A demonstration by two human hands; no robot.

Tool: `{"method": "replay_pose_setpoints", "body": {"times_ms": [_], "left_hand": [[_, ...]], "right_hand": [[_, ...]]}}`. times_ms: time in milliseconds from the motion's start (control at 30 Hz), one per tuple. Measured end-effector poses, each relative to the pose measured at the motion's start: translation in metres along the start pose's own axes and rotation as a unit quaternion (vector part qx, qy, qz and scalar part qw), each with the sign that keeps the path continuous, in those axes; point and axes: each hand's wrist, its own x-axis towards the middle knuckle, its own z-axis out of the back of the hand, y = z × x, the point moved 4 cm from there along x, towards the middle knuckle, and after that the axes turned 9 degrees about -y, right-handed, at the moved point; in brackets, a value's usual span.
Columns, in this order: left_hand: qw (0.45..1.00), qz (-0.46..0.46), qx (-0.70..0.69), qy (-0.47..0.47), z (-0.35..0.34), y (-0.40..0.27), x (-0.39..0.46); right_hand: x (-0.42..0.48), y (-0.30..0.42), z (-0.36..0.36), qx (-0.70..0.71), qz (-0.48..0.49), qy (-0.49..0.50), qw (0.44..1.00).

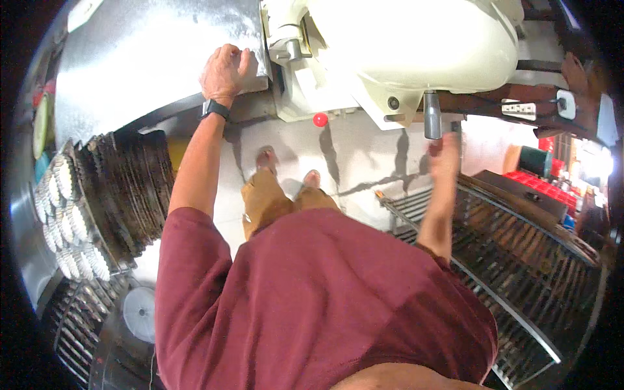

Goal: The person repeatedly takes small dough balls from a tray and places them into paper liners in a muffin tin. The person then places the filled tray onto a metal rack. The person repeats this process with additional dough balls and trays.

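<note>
My left hand [224, 73] rests near the front right corner of a stainless steel table [141, 58], its fingers loosely curled, thumb apart, nothing in it. A dark watch [214, 109] is on that wrist. To its right stands a large cream-coloured machine [414, 44], apparently a planetary mixer. From the machine's right side a grey lever handle [432, 117] points toward me. My right hand [443, 153] is blurred just below that handle's end; whether it touches the handle cannot be made out. A red ball knob [320, 120] shows at the machine's lower edge.
Left of me stand dark stacked trays [126, 195] beside scalloped metal moulds [68, 214]. A slatted metal rack [516, 243] fills the right side. Behind it lies a red crate [543, 187]. A power strip [518, 109] sits at upper right. Tiled floor [360, 161] shows around my feet.
</note>
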Motion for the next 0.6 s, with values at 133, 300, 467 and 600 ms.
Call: {"method": "replay_pose_setpoints", "body": {"times_ms": [133,300,467,600], "left_hand": [[0.996,0.032,-0.055,0.070,-0.001,0.020,0.006],[0.981,0.092,-0.150,0.075,0.027,-0.041,-0.040],[0.821,0.362,-0.393,0.200,0.005,-0.066,-0.129],[0.656,0.477,-0.538,0.231,-0.015,-0.107,-0.167]], "right_hand": [[-0.094,-0.066,-0.118,0.262,-0.238,0.147,0.924],[-0.086,-0.073,-0.140,0.392,-0.214,0.030,0.894],[-0.132,-0.098,-0.070,0.380,-0.214,0.060,0.898],[-0.154,-0.113,0.041,0.340,-0.229,0.091,0.907]]}}
